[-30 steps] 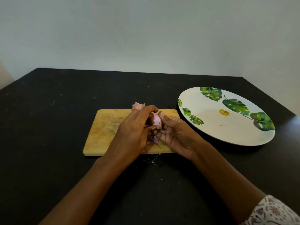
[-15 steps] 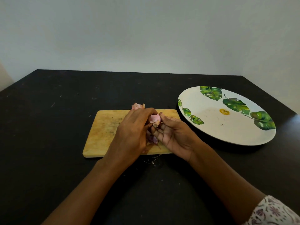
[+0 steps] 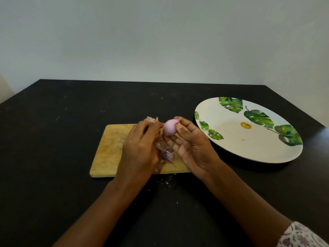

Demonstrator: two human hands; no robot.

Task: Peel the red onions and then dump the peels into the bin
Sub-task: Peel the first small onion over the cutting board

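A small peeled pink onion (image 3: pixel 169 128) is held above the wooden cutting board (image 3: pixel 110 148), pinched by the thumb and fingers of my right hand (image 3: pixel 192 148). My left hand (image 3: pixel 140 150) is right beside it, its fingertips curled against the onion's left side. What those fingers pinch is hidden. Loose purple onion peels (image 3: pixel 165 152) lie on the board under and between my hands. More peel pieces (image 3: pixel 151 119) sit at the board's far edge.
A large white plate (image 3: pixel 249 148) with green leaf prints and a yellow stain lies to the right of the board on the black table (image 3: pixel 53 139). Small peel scraps (image 3: pixel 165 181) are scattered on the table in front of the board. No bin is in view.
The onion has come up and turned, showing its smooth peeled side. My right hand has shifted a little right, and my left hand has drawn slightly back from the onion.
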